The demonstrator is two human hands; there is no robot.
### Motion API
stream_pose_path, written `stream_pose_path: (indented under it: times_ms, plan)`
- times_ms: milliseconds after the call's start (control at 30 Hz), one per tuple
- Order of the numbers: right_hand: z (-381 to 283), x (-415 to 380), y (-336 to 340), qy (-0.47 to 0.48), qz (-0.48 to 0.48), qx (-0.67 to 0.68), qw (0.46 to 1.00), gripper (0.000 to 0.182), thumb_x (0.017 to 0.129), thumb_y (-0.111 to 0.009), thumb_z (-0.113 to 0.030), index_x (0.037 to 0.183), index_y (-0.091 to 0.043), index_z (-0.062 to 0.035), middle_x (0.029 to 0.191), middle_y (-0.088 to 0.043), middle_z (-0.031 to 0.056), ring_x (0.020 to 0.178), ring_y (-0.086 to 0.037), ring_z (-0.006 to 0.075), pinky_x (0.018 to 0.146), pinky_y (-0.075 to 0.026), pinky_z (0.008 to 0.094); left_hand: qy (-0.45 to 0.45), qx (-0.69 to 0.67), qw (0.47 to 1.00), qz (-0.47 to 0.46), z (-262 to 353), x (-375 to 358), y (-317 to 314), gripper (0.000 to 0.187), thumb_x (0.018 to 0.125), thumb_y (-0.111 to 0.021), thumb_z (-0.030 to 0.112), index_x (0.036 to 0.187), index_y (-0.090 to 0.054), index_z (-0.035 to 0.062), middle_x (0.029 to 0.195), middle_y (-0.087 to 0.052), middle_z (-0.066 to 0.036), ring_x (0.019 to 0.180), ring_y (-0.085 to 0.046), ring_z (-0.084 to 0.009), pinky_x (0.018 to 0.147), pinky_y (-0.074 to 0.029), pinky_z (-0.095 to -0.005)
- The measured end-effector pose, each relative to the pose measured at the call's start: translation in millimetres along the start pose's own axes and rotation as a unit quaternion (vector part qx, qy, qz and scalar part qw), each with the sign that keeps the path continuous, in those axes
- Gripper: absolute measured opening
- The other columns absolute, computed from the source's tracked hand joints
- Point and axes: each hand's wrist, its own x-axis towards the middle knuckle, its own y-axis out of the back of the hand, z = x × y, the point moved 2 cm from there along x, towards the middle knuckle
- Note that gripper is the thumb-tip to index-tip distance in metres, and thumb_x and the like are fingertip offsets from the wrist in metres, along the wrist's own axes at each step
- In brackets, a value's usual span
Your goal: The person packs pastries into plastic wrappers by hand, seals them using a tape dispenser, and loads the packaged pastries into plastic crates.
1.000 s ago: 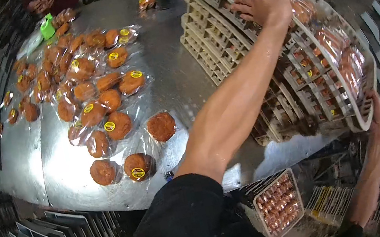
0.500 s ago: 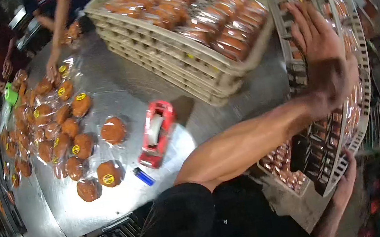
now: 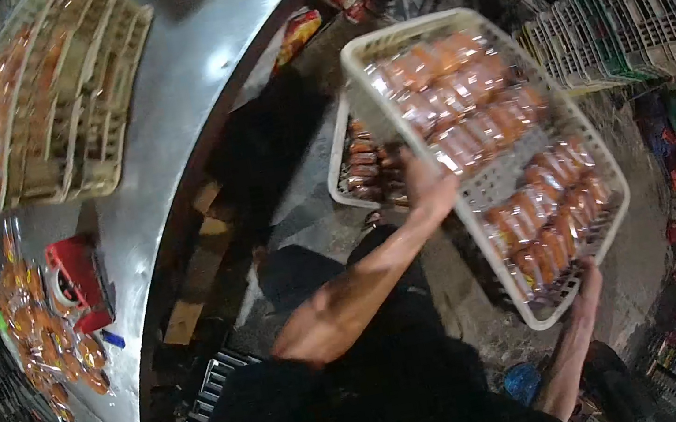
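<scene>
A cream plastic crate (image 3: 613,181) is held tilted over the floor, away from the metal table. Rows of plastic-wrapped buns (image 3: 453,98) lie inside it, with a bare strip of crate bottom between two groups. My left hand (image 3: 430,186) grips the long side nearest my body; its fingers are blurred and partly hidden by the rim. At the lower right corner, my right hand (image 3: 585,281) is closed on the rim. Beneath and left of the held crate, another crate (image 3: 335,183) with wrapped buns sits on the floor, partly covered.
On the metal table (image 3: 157,89) stand stacked crates (image 3: 91,154) of wrapped buns. Near them are a red tape dispenser (image 3: 84,285), a blue lighter (image 3: 113,339) and loose wrapped buns (image 3: 39,323). Stacked crates (image 3: 620,25) stand at the far right.
My view has turned right, away from the table. Both hands have carried the crate from beside the table stack out over the floor, where its contents now face me.
</scene>
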Motion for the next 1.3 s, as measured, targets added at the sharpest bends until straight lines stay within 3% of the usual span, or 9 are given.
stream_pose_path:
  times_ms: [233,400,467,600,767,1000,1133,1233,1300]
  plan:
    - [61.4,154.2,-79.3,0.013,-0.072,-0.19,0.979,0.059,0.08,-0.067,-0.025,0.125,-0.049,0.0064,0.12,-0.056,0.0189,0.109,-0.053,0.0262,0.094,-0.041,0.0395,0.07,0.03,0.99,0.116,-155.3,13.6,-16.4,0.057,0.077,-0.069,0.012,0.125,-0.043,-0.0043,0.125,-0.051,-0.017,0.111,-0.055,-0.0221,0.088,-0.048,-0.0357]
    - [102.9,276.1,-120.4,0.051,-0.222,-0.19,0.955,0.05,0.084,-0.063,-0.021,0.126,-0.051,0.0028,0.113,-0.062,0.0136,0.099,-0.058,0.0238,0.086,-0.046,0.036,0.405,0.019,0.914,0.015,-266.9,-3.1,-21.5,0.07,0.086,-0.068,0.031,0.136,-0.038,-0.0068,0.129,-0.051,-0.023,0.118,-0.054,-0.0254,0.092,-0.047,-0.042]
    - [153.5,341.3,-110.6,0.061,-0.186,-0.22,0.956,0.046,0.084,-0.062,-0.019,0.124,-0.052,0.0029,0.11,-0.062,0.0135,0.096,-0.059,0.0234,0.084,-0.047,0.0354,0.359,0.359,0.858,-0.074,-217.8,22.8,15.3,0.058,0.087,-0.067,0.032,0.125,-0.048,-0.0059,0.123,-0.055,-0.023,0.114,-0.055,-0.0283,0.088,-0.048,-0.0449]
    - [210.0,393.4,-110.6,0.118,-0.165,-0.281,0.938,0.044,0.086,-0.06,-0.015,0.124,-0.049,0.0038,0.1,-0.064,0.0129,0.086,-0.061,0.0183,0.072,-0.049,0.0343,-0.075,0.559,0.777,0.28,-194.7,78.0,115.3,0.053,0.087,-0.066,0.041,0.123,-0.051,0.0044,0.111,-0.064,-0.022,0.097,-0.063,-0.0375,0.085,-0.048,-0.0461]
    - [259.8,398.0,-59.4,0.183,-0.076,-0.442,0.875,0.032,0.092,-0.059,-0.02,0.113,-0.057,0.0045,0.083,-0.065,0.0112,0.071,-0.062,0.0192,0.063,-0.05,0.0352,0.128,0.463,0.873,0.086,-230.9,141.5,120.6,0.048,0.094,-0.054,0.038,0.119,-0.045,-0.002,0.102,-0.064,-0.03,0.101,-0.059,-0.0489,0.087,-0.046,-0.0533]
    - [229.2,387.2,-60.2,0.031,-0.113,-0.636,0.763,0.046,0.091,-0.059,-0.038,0.114,-0.059,0.002,0.088,-0.065,0.022,0.087,-0.064,0.0369,0.077,-0.049,0.0437,0.203,0.525,0.826,0.03,-244.0,109.9,127.7,0.045,0.095,-0.046,0.037,0.119,-0.042,-0.0015,0.107,-0.061,-0.033,0.102,-0.058,-0.0496,0.09,-0.045,-0.0543]
    - [137.6,304.9,-161.0,0.33,0.021,-0.633,0.7,0.049,0.094,-0.058,-0.035,0.131,-0.05,-0.004,0.114,-0.059,0.0167,0.108,-0.057,0.0272,0.096,-0.044,0.0376,0.132,0.461,0.877,0.023,-234.4,62.2,170.4,0.074,0.093,-0.048,0.053,0.14,-0.031,-0.0012,0.119,-0.06,-0.028,0.106,-0.06,-0.0439,0.092,-0.046,-0.0503]
    - [39.8,165.6,-349.6,0.178,-0.288,-0.26,0.904,0.055,0.095,-0.059,-0.032,0.14,-0.041,-0.0058,0.118,-0.055,0.0151,0.107,-0.055,0.0221,0.093,-0.047,0.037,0.315,0.244,0.917,0.022,-163.5,-9.7,229.2,0.07,0.092,-0.053,0.052,0.135,-0.043,-0.0023,0.115,-0.064,-0.024,0.098,-0.065,-0.0367,0.089,-0.049,-0.0442]
    - [-15.1,24.6,-459.7,0.219,-0.486,-0.129,0.836,0.053,0.1,-0.048,-0.037,0.139,-0.04,-0.0024,0.13,-0.054,0.021,0.116,-0.055,0.0243,0.096,-0.046,0.0359,0.234,0.344,0.9,0.132,-153.4,-66.4,288.7,0.062,0.091,-0.059,0.045,0.13,-0.049,-0.0021,0.103,-0.067,-0.02,0.089,-0.068,-0.0287,0.082,-0.051,-0.0395]
